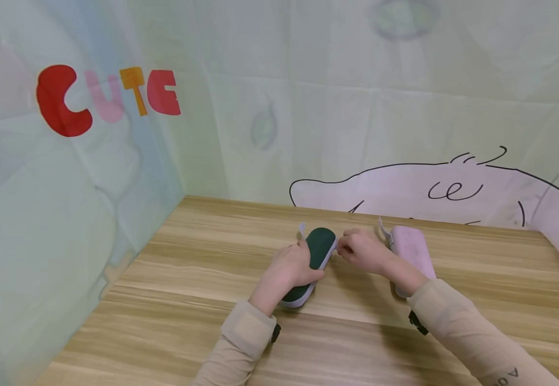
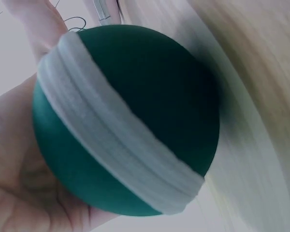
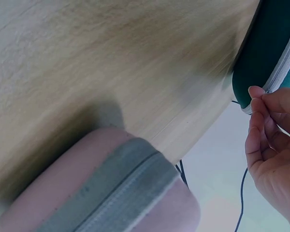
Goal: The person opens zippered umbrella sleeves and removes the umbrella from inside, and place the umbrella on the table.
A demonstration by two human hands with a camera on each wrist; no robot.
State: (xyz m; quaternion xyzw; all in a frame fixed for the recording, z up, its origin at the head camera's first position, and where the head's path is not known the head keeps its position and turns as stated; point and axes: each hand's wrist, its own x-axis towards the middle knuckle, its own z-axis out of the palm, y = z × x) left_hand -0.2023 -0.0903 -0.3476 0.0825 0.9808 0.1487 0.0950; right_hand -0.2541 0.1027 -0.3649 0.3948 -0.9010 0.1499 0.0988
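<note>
A long dark green zip case point(image 1: 322, 244) with rounded ends lies on the wooden table. My left hand point(image 1: 291, 265) grips it from the left, across its middle, with the thumb over the top. In the left wrist view the near end of the case shows, a grey zipper band point(image 2: 116, 125) running across it. Thumb and forefinger of my right hand point(image 3: 275, 140) pinch the zipper pull at the far end of the case, right against the zipper; the fingertips largely hide the pull. The zipper line looks closed where it shows.
A similar pink zip case point(image 1: 412, 244) lies to the right, partly behind my right wrist, with a grey zipper point(image 3: 121, 183) and a small light strap point(image 1: 384, 229) at its far end. A printed cloth backdrop point(image 1: 328, 118) stands along the table's back and left edges.
</note>
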